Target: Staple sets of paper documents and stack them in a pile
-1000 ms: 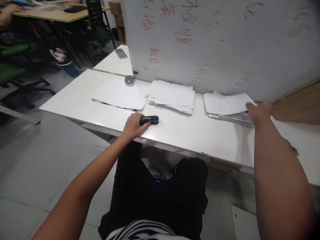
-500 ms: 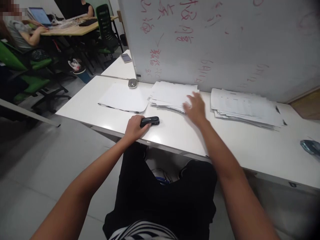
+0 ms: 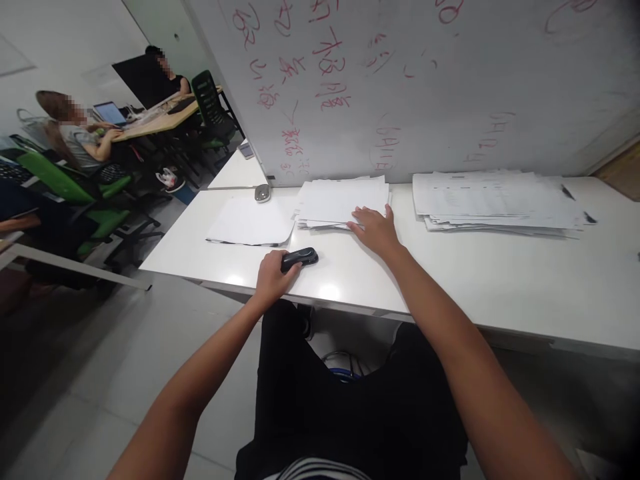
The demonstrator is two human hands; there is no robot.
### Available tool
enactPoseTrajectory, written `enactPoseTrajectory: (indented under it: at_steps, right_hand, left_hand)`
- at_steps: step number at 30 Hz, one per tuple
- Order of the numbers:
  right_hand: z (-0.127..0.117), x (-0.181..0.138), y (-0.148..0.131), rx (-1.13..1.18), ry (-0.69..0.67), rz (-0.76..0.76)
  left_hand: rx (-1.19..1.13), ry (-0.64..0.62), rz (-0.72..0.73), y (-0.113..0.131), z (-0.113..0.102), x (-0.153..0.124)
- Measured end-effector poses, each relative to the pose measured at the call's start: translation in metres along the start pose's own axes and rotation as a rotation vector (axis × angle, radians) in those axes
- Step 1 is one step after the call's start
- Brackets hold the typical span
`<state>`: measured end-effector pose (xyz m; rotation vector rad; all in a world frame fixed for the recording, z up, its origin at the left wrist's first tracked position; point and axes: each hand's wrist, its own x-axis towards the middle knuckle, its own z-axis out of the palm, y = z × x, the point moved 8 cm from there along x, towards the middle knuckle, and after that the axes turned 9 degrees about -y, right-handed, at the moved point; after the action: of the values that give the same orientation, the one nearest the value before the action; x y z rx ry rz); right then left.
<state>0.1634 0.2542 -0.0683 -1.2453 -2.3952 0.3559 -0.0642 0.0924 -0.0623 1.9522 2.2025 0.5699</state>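
Observation:
A black stapler (image 3: 302, 258) lies on the white desk, and my left hand (image 3: 273, 277) is closed round its near end. My right hand (image 3: 377, 231) rests on the front right corner of the middle stack of papers (image 3: 340, 198), its fingers spread over the sheets. To the left, a thinner pile of paper (image 3: 251, 224) lies flat. Farther right is a wider, uneven stack of printed sheets (image 3: 475, 200), apart from my hands.
A whiteboard (image 3: 430, 87) with red writing stands along the back of the desk (image 3: 510, 280). A small rounded silver object (image 3: 263, 193) sits at the left pile's back edge. People sit at another table (image 3: 165, 121) on the left, near green chairs (image 3: 57, 180).
My right hand has come down from above onto the middle stack's corner. My left hand stays on the stapler. The camera view has shifted, showing more of the room at left.

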Motion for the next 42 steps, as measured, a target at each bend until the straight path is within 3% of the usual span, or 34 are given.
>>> enactPoseTrajectory:
  at_steps: [14,27,42]
  right_hand:
    - [-0.001,-0.003,0.003,-0.126,0.084,-0.019]
    - [-0.014,-0.007,0.018,0.113,-0.155,0.01]
    - [-0.011,-0.008,0.023,0.17,-0.199,-0.007]
  left_hand:
    - [-0.005,0.058,0.037,-0.002,0.001,-0.001]
    - [-0.012,0.048,0.027,-0.003,0.001,-0.001]
    - [-0.011,0.049,0.027,-0.003,0.001,-0.002]
